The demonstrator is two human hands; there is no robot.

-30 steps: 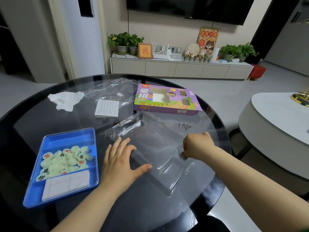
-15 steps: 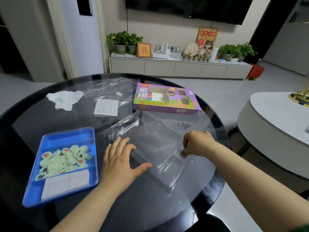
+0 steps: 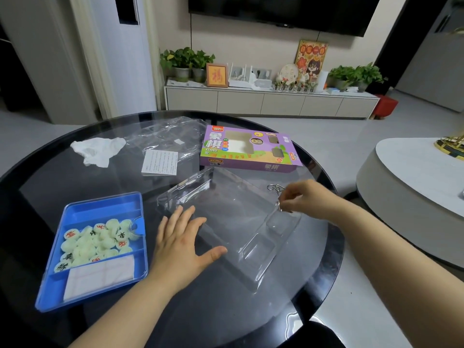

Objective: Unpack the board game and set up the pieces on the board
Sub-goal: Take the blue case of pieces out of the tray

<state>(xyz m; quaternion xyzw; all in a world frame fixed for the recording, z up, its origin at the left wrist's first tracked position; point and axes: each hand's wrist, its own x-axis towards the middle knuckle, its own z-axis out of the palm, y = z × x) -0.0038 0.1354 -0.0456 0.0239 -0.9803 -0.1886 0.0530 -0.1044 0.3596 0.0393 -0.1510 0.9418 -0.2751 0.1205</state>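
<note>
Clear plastic insert [image 3: 233, 217], see-through with moulded pockets, lies flat in the middle of the desk [image 3: 50, 184]. The left grip [image 3: 180, 242] rests on its near-left edge, fingers straight and spread. The right grip [image 3: 305, 199] pinches a small metal ring [image 3: 279, 207] above the insert's right edge, just beside a wire loop [image 3: 275, 188]. Half a second ago it curled lower, at the pocket. Pale round pieces [image 3: 95, 242] fill the blue tray [image 3: 100, 204] to the left.

Soft, even indoor light; edges bow outward.
</note>
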